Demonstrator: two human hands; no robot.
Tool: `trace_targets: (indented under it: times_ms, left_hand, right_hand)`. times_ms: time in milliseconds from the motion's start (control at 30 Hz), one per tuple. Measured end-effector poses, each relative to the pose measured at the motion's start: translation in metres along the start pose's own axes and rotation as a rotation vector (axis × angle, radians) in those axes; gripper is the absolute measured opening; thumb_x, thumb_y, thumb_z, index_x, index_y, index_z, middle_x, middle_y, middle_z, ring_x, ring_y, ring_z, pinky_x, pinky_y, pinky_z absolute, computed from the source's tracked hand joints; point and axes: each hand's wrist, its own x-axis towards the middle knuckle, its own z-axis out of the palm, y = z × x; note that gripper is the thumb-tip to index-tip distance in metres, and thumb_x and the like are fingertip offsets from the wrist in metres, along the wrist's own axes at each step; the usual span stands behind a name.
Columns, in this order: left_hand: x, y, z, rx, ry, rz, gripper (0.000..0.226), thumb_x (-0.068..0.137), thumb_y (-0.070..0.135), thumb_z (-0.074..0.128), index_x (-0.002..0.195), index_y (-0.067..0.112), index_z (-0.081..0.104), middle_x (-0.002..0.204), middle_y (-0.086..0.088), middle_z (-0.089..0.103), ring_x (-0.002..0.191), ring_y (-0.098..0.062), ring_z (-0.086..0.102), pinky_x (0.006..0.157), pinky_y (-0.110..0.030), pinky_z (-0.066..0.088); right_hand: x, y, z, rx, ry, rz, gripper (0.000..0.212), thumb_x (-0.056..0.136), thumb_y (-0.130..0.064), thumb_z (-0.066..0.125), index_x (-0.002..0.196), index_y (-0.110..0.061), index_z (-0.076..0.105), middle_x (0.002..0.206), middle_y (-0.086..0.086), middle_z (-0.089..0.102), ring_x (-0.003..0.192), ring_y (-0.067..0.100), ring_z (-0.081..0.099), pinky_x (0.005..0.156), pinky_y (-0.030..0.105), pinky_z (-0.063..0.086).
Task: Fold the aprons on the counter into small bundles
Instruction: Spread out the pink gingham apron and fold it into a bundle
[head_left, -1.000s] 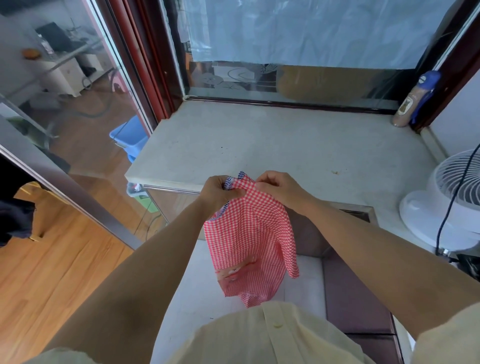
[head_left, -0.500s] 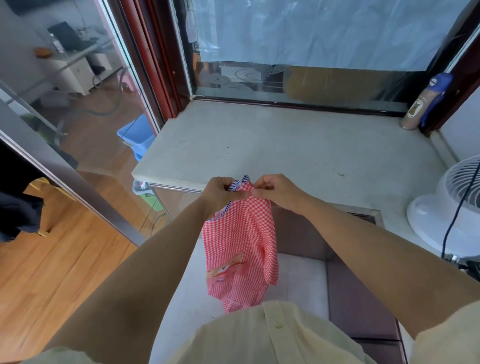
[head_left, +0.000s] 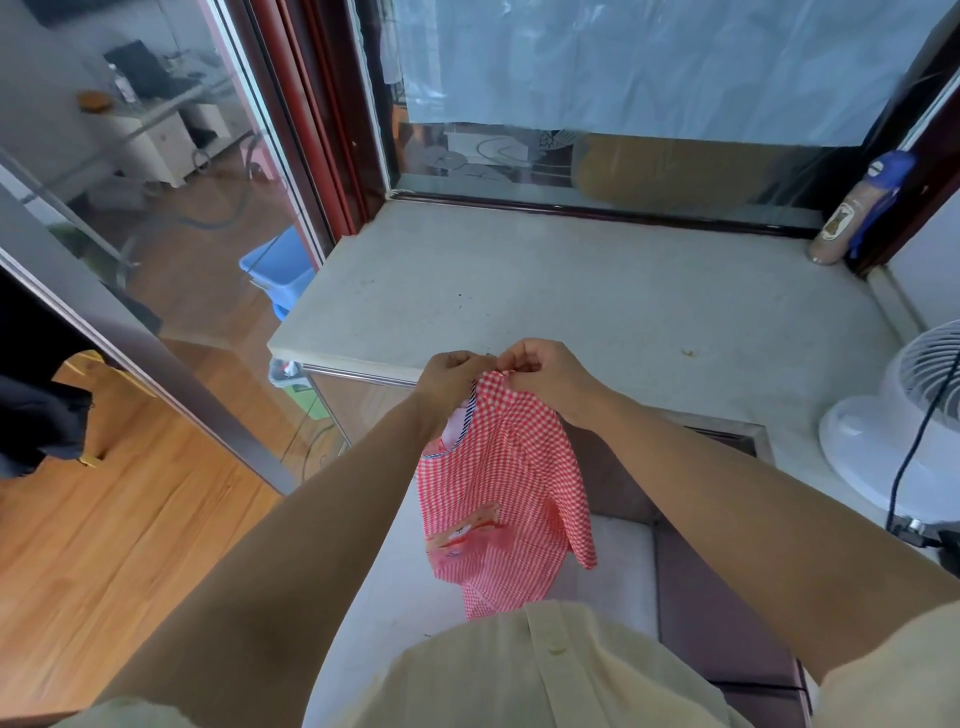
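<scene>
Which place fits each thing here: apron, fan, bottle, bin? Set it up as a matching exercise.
Things:
1 apron
2 fan
3 bottle
4 bin

Places:
A far right corner of the counter
B behind the glass, left
C hanging from left hand and right hand
D counter's near right side

Pairs: 1-C, 2-D, 3-A, 4-B
</scene>
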Motion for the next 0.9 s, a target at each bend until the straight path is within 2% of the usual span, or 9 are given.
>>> trace_targets:
  times_ms: [67,133,300,433,533,667,733,833,900]
  left_hand:
    - [0.005,-0.003,-0.004,-0.005,0.048,0.005,0.017,0.09,0.019,0.066,0.083,0.004,0.07,0.091,-0.021,0.07,0.08,-0.026,0.061,0.077,-0.037,0.052]
    - [0.009,-0.007,-0.007,-0.017,0.078,0.006,0.017,0.091,0.015,0.065,0.076,0.008,0.066,0.082,-0.016,0.068,0.075,-0.026,0.06,0.075,-0.037,0.051]
    - [0.013,-0.013,-0.01,0.009,0.118,0.006,0.014,0.094,0.014,0.062,0.082,0.008,0.065,0.09,-0.018,0.069,0.081,-0.027,0.063,0.083,-0.043,0.055]
    - [0.011,-0.013,-0.011,0.071,0.092,0.081,0.015,0.095,0.013,0.06,0.08,0.01,0.063,0.089,-0.017,0.067,0.079,-0.023,0.059,0.076,-0.036,0.051]
    - [0.009,-0.012,-0.012,0.101,-0.022,0.099,0.02,0.097,0.005,0.052,0.081,0.01,0.062,0.086,-0.014,0.065,0.076,-0.021,0.059,0.073,-0.029,0.05]
    - [0.005,-0.011,-0.011,0.051,-0.139,0.099,0.025,0.099,0.0,0.045,0.08,0.01,0.058,0.078,-0.009,0.06,0.066,-0.016,0.054,0.064,-0.027,0.044]
    - [0.002,-0.008,-0.008,-0.012,-0.134,0.085,0.019,0.1,0.008,0.048,0.085,0.004,0.059,0.079,-0.011,0.061,0.067,-0.018,0.056,0.066,-0.029,0.044]
    - [-0.002,0.0,-0.005,0.024,-0.176,0.075,0.045,0.088,0.042,0.065,0.103,0.0,0.064,0.095,-0.014,0.07,0.083,-0.023,0.067,0.079,-0.032,0.054]
    - [-0.003,0.0,-0.004,0.073,-0.18,0.125,0.034,0.082,0.024,0.075,0.104,0.0,0.065,0.098,-0.014,0.072,0.084,-0.022,0.068,0.081,-0.033,0.055]
  right_hand:
    - [0.001,0.001,-0.002,0.025,0.036,0.017,0.018,0.083,0.002,0.069,0.093,-0.012,0.066,0.091,0.001,0.066,0.09,0.018,0.063,0.089,0.037,0.054]
    - [0.003,0.005,-0.005,-0.028,0.024,0.074,0.018,0.083,-0.002,0.071,0.099,-0.008,0.068,0.093,0.004,0.068,0.092,0.023,0.065,0.09,0.041,0.055]
    - [0.004,0.007,-0.011,-0.185,-0.123,0.261,0.031,0.085,-0.021,0.075,0.106,0.0,0.071,0.1,0.013,0.072,0.091,0.027,0.069,0.083,0.037,0.057]
    - [-0.002,0.001,-0.014,0.001,-0.184,0.222,0.021,0.089,-0.013,0.069,0.108,-0.004,0.071,0.106,0.013,0.071,0.094,0.024,0.069,0.083,0.032,0.057]
    - [-0.004,-0.002,-0.014,0.058,-0.196,0.14,0.017,0.091,-0.012,0.066,0.107,-0.008,0.07,0.107,0.01,0.07,0.093,0.019,0.068,0.08,0.026,0.055]
    - [-0.002,-0.003,-0.008,0.04,-0.054,0.08,0.011,0.09,-0.013,0.068,0.1,-0.012,0.071,0.092,0.003,0.07,0.084,0.013,0.066,0.078,0.026,0.053]
    - [0.001,0.0,-0.006,0.013,0.008,0.064,0.01,0.088,-0.012,0.07,0.098,-0.009,0.069,0.088,0.002,0.068,0.081,0.013,0.063,0.078,0.03,0.052]
    - [0.003,0.002,-0.007,0.006,0.068,0.039,0.013,0.086,-0.014,0.073,0.096,-0.013,0.064,0.091,0.005,0.065,0.082,0.017,0.061,0.081,0.038,0.051]
    - [0.002,0.001,-0.009,-0.027,0.054,0.007,0.025,0.086,-0.015,0.073,0.108,-0.015,0.062,0.106,0.0,0.063,0.09,0.014,0.059,0.086,0.036,0.049]
